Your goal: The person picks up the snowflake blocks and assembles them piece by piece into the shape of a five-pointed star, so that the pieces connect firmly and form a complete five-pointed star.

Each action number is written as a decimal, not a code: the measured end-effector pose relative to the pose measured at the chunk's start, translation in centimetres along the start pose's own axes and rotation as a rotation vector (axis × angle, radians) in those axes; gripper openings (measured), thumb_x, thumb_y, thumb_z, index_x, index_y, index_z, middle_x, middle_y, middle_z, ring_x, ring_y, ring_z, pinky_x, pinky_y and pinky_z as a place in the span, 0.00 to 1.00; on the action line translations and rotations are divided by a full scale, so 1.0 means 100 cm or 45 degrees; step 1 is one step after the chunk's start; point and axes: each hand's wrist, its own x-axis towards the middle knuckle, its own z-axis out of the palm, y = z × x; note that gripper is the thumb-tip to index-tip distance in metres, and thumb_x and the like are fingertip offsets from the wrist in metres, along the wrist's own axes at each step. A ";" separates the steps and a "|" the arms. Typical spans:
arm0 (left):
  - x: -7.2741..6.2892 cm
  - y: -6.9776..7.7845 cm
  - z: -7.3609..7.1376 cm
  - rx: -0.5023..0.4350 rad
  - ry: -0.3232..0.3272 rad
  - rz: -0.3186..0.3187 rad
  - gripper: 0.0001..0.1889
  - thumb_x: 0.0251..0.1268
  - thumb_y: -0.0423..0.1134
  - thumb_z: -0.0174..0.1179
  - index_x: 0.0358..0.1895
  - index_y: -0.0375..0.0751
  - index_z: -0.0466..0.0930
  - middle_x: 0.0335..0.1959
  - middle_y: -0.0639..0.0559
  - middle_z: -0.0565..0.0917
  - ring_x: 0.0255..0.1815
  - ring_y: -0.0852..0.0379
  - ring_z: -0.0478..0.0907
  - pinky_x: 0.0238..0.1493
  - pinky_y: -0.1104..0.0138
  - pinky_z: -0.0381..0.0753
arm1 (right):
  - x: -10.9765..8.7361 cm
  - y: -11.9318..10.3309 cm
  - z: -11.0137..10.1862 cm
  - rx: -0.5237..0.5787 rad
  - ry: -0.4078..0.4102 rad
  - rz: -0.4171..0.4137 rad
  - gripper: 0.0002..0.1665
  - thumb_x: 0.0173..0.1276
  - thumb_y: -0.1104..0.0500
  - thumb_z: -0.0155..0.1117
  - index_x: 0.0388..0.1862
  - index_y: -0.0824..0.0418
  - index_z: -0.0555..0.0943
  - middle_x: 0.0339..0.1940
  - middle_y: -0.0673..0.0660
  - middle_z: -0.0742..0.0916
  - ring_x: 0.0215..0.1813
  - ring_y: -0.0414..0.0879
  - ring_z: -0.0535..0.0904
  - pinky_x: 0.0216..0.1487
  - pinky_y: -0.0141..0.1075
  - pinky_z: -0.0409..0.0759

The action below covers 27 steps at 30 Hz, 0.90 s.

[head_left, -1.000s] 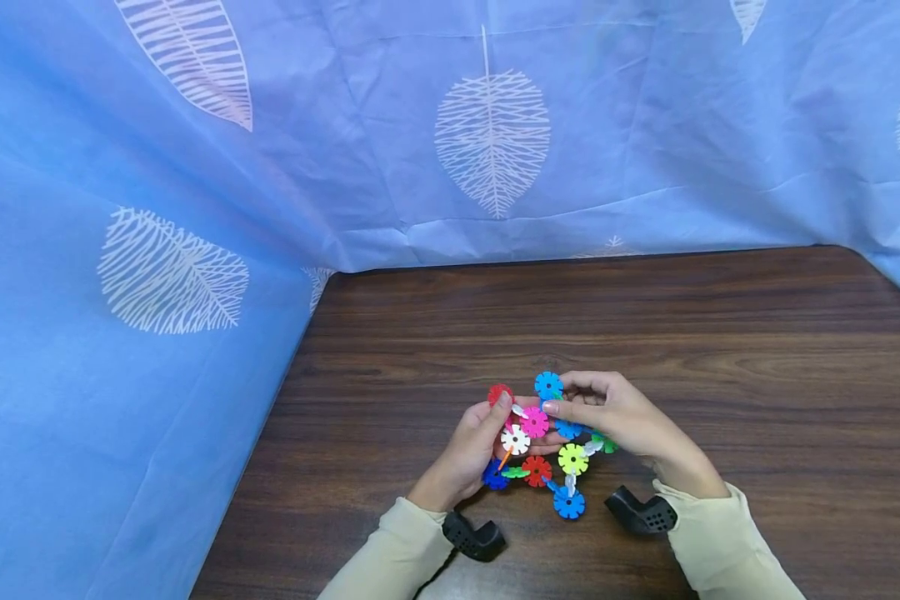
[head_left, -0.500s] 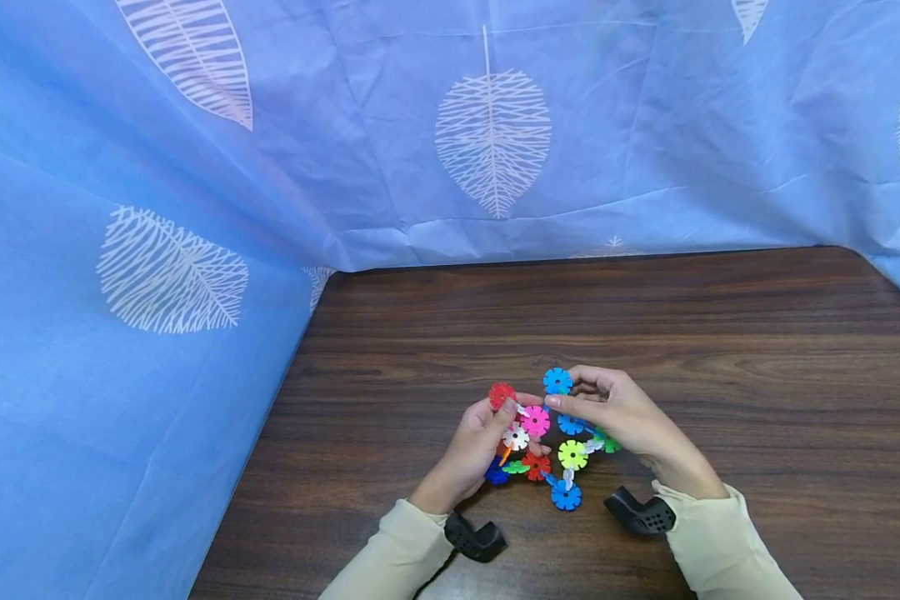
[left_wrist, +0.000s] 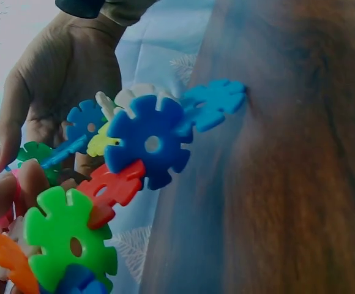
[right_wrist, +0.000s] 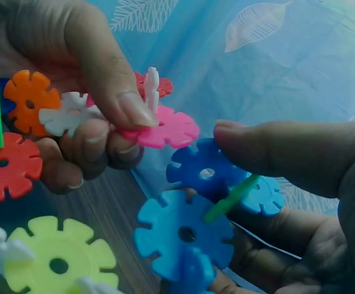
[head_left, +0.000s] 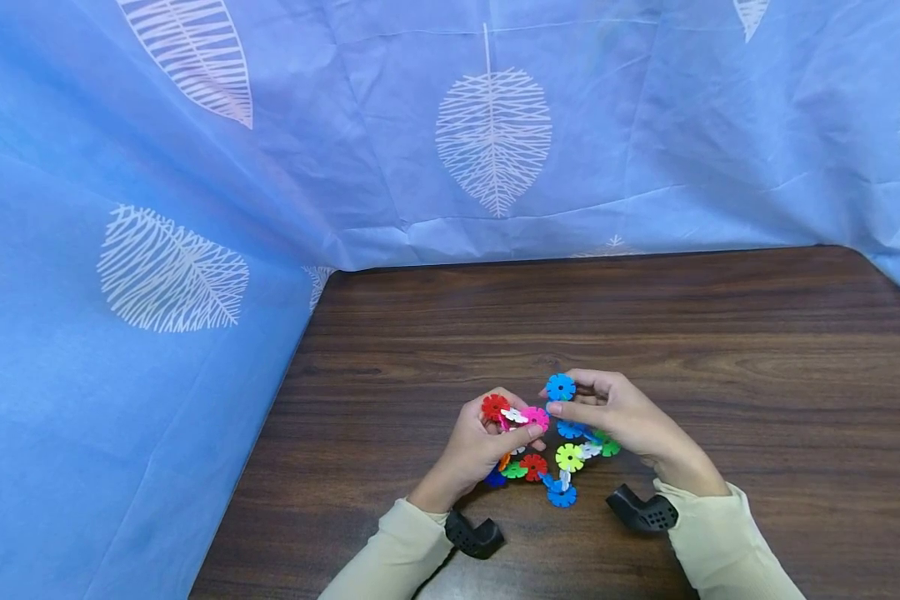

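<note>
A chain of notched plastic snowflake discs in many colours hangs between the two hands, over the dark table. My left hand (head_left: 471, 454) pinches a pink snowflake disc (right_wrist: 176, 130) under its thumb. A white disc (right_wrist: 152, 86) and a red disc (head_left: 495, 407) are linked beyond it. My right hand (head_left: 624, 415) holds a blue disc (right_wrist: 193, 166) between thumb and fingers, close beside the pink one. Whether those two touch is unclear. Lower in the chain are a yellow-green disc (head_left: 569, 457), another red disc (head_left: 534, 467) and a green disc (left_wrist: 70, 239).
Dark wood-grain table (head_left: 645, 317) lies under the hands. Blue cloth (head_left: 390, 125) with white leaf prints hangs behind it and along its left side. Black wrist-worn devices (head_left: 474, 536) sit at both cuffs.
The left thumb has shifted from near the red disc onto the pink disc. The red disc has moved slightly down and left. The right hand stays nearly in place.
</note>
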 end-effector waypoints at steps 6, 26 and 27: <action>0.000 0.001 -0.001 0.051 0.034 0.078 0.11 0.69 0.25 0.65 0.47 0.22 0.73 0.42 0.29 0.86 0.34 0.57 0.89 0.45 0.62 0.88 | -0.002 -0.002 0.000 -0.024 0.082 0.005 0.24 0.74 0.57 0.69 0.60 0.74 0.78 0.48 0.62 0.89 0.47 0.50 0.87 0.46 0.42 0.86; 0.000 0.003 0.000 0.101 0.084 0.110 0.10 0.69 0.25 0.66 0.47 0.25 0.75 0.41 0.27 0.86 0.35 0.56 0.90 0.42 0.61 0.88 | 0.001 -0.003 0.008 -0.037 0.071 -0.074 0.15 0.73 0.60 0.69 0.51 0.69 0.82 0.40 0.61 0.89 0.37 0.50 0.84 0.39 0.40 0.85; 0.000 0.003 0.000 0.098 0.085 0.113 0.10 0.69 0.25 0.66 0.47 0.25 0.75 0.41 0.27 0.86 0.34 0.56 0.90 0.41 0.63 0.88 | 0.001 -0.003 0.008 -0.036 0.072 -0.073 0.14 0.73 0.60 0.70 0.50 0.68 0.82 0.39 0.61 0.88 0.36 0.49 0.83 0.38 0.39 0.84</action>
